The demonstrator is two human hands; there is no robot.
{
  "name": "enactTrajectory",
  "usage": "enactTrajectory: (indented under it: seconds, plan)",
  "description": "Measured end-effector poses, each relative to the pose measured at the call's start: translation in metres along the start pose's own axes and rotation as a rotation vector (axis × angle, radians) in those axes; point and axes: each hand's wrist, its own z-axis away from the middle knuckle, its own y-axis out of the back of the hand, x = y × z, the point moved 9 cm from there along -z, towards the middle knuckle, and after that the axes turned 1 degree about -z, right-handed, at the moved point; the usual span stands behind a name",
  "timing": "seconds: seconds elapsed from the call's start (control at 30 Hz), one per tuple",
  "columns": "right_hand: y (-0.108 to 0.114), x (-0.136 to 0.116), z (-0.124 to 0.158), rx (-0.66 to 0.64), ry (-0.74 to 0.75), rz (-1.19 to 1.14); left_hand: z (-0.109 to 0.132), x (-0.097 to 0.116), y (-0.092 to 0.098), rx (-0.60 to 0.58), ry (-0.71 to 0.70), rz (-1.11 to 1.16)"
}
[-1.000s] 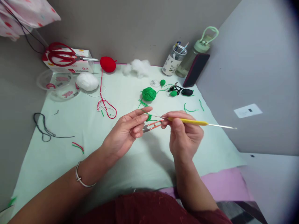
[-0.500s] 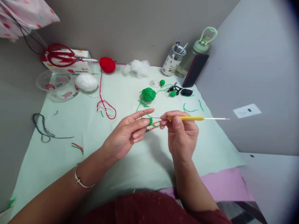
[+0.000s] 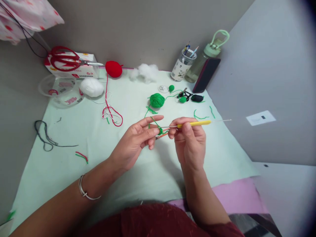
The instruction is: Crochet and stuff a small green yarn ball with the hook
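Between the thumb and fingers of my left hand (image 3: 134, 140) is a small piece of green crochet (image 3: 160, 131), with green yarn running over the raised index finger. My right hand (image 3: 190, 143) grips a yellow-handled crochet hook (image 3: 201, 123) like a pencil. One metal end of the hook reaches left to the crochet piece; its other end sticks out to the right. The exact stitch at the tip is too small to make out. Beyond my hands lies a green yarn ball (image 3: 157, 100), its strand leading to my left hand. Orange-handled scissors or a similar tool (image 3: 163, 135) show partly behind the piece.
At the back left, red scissors (image 3: 65, 59) rest on a box near plastic tubs (image 3: 61, 90), a white yarn ball (image 3: 92, 87) and a red one (image 3: 114, 69). White stuffing (image 3: 146, 72), a pen cup (image 3: 182, 67), a bottle (image 3: 202, 62) and a phone (image 3: 206, 75) stand along the back.
My right hand and the hook have shifted slightly left, and the hook's right end has tipped up. The crochet piece sits a little lower and further right, its yarn stretched to the index finger.
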Motion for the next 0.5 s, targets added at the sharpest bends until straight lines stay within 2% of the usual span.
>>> enactTrajectory:
  seconds: [0.23,0.4,0.5]
  plan:
    - [0.005,-0.005,-0.001,0.019,0.041,0.063,-0.002,-0.002,0.0,-0.043,0.024,0.01]
    - [0.012,0.002,-0.004,0.057,-0.11,-0.085,0.0,-0.003,-0.005,-0.102,0.08,-0.013]
    - [0.009,0.007,-0.002,0.052,-0.173,-0.127,0.0,0.001,-0.002,-0.048,0.027,-0.037]
